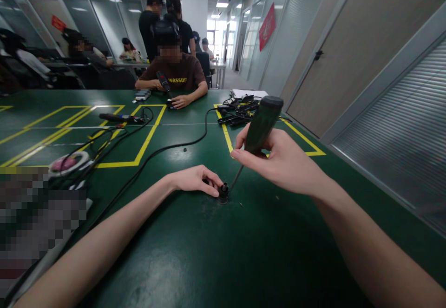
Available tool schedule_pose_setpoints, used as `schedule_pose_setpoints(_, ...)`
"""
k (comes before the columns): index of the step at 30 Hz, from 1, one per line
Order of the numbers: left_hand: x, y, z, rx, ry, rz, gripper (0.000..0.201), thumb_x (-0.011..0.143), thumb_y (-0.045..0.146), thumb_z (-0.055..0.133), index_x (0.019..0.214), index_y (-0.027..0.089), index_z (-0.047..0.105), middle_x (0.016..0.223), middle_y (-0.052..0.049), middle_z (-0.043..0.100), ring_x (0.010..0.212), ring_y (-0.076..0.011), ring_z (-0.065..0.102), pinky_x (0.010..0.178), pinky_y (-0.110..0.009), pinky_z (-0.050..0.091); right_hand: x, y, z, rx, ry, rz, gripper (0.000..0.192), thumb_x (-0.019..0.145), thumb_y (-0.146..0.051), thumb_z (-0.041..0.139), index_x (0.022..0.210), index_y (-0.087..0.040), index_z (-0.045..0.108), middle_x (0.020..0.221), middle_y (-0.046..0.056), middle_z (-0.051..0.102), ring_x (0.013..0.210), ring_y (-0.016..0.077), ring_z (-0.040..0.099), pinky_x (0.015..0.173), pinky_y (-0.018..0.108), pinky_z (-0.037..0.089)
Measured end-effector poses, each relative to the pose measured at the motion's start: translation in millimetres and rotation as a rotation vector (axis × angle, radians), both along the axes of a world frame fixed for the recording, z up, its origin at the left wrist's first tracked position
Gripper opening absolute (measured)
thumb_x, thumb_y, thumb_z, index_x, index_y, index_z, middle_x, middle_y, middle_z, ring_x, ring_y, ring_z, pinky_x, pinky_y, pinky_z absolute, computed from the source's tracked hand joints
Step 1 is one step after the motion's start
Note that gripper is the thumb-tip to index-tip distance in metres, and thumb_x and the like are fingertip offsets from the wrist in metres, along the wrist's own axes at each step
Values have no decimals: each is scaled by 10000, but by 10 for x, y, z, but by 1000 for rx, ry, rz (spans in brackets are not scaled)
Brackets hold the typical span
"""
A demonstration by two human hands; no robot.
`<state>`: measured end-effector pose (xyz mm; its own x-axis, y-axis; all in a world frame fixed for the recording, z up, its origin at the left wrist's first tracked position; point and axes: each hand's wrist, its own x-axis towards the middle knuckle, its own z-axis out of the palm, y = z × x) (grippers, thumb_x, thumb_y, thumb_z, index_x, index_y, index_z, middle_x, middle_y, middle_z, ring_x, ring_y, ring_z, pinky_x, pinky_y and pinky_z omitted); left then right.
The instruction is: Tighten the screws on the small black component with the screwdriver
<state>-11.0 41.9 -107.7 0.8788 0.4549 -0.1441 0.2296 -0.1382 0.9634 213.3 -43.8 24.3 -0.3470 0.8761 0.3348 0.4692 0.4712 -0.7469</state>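
My right hand (pixel 268 157) is closed around the thick dark handle of a screwdriver (pixel 264 121). Its thin shaft slants down and to the left, the tip close to a small black cylindrical part (pixel 223 190). Whether the tip touches that part, I cannot tell. Thumb and fingers of my left hand (pixel 198 180) pinch the part from the left, against the green tabletop. A brassy or light-coloured piece shows at the top of the part. Tiny scraps lie on the table just right of it.
A black cable (pixel 167 147) snakes across the green table (pixel 278 261). Dark tools and cables are heaped (pixel 240 108) at the back right. A black pen-shaped electric tool (pixel 120 118) and a tape roll (pixel 69 163) lie left. Across the table sits a person (pixel 174 73) holding a tool.
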Motion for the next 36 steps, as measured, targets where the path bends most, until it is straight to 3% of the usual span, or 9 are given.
schedule_pose_setpoints(16,15,-29,13,40,26,69,408,704,363,922,1048,168,823,947,-50,797,804,-141,643,806,-257,486,-23,-5,0,-3,-21,-25,81,797,-267,648,828,-197,619,728,-3,595,613,141,522,565,286,419)
schedule_pose_setpoints(29,63,-114,43,96,39,53,510,657,357,937,1121,191,806,1022,-32,793,902,-187,682,829,-276,496,-28,-1,11,1,-22,-46,157,713,-244,645,860,-191,634,780,16,600,676,166,550,581,286,438)
schedule_pose_setpoints(36,80,-139,15,151,31,60,423,686,365,924,1050,182,810,1028,-38,794,945,-207,699,855,-284,501,-24,4,4,35,-31,-42,198,820,-382,661,816,-188,627,766,31,619,671,171,554,583,296,425)
